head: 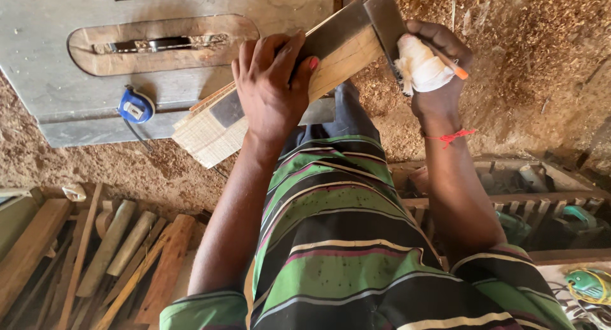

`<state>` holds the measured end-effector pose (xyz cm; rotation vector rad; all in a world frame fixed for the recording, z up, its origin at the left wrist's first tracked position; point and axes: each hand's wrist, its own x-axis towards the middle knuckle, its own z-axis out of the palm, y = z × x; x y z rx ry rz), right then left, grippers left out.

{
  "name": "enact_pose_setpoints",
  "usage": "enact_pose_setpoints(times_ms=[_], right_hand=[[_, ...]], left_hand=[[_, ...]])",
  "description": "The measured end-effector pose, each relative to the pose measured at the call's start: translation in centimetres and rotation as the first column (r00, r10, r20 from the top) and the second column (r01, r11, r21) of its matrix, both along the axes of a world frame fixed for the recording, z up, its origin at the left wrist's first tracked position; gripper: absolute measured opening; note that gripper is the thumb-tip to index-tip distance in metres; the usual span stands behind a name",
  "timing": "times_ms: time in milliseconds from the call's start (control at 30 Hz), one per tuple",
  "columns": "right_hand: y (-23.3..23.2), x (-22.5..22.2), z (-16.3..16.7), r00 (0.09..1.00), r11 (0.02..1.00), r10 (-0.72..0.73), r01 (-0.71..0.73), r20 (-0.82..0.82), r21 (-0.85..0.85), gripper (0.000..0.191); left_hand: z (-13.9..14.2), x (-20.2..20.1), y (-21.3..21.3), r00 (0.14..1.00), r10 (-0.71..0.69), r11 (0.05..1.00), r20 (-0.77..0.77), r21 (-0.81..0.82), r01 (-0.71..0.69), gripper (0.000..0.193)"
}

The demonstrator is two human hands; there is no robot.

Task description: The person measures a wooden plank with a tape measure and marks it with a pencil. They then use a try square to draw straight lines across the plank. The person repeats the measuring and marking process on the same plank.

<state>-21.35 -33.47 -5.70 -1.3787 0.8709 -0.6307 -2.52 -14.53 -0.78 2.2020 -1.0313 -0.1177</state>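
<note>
Seen from above, a person in a green, black and cream striped shirt holds a bundle of thin wooden strips (305, 82) slantwise over a grey saw table (57, 82); the bundle's long axis climbs from its cut end, just beside the table's near edge, up and rightward to the far end; the left hand (272, 88) lies flat across the middle of the bundle, fingers spread and pressing down on a metal try square (356, 21) laid along the wood; the right hand (433, 66), one finger wrapped in white bandage, is curled shut around an orange-tipped pencil (453, 64) just beside the square's upper end; a blue tape measure (135, 106) rests on the table, left of the bundle
</note>
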Motion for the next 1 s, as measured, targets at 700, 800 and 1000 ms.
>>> enact_pose_setpoints(times_ms=[700, 800, 1000], right_hand=[[0.3, -0.4, 0.3, 0.997, 0.979, 0.043, -0.054, -0.064, -0.196, 0.017], [0.1, -0.3, 0.2, 0.997, 0.979, 0.037, -0.05, -0.068, -0.196, 0.016], [0.3, -0.8, 0.1, 0.997, 0.995, -0.005, -0.003, -0.076, -0.1, 0.017]], left_hand=[[-1.1, -0.2, -0.1, 0.998, 0.049, 0.999, 0.037, -0.026, -0.048, 0.021], [-0.8, -0.2, -0.2, 0.998, 0.058, 0.998, 0.012, -0.036, -0.057, 0.019], [0.0, -0.4, -0.4, 0.999, 0.047, 0.998, 0.006, -0.034, -0.047, 0.017]])
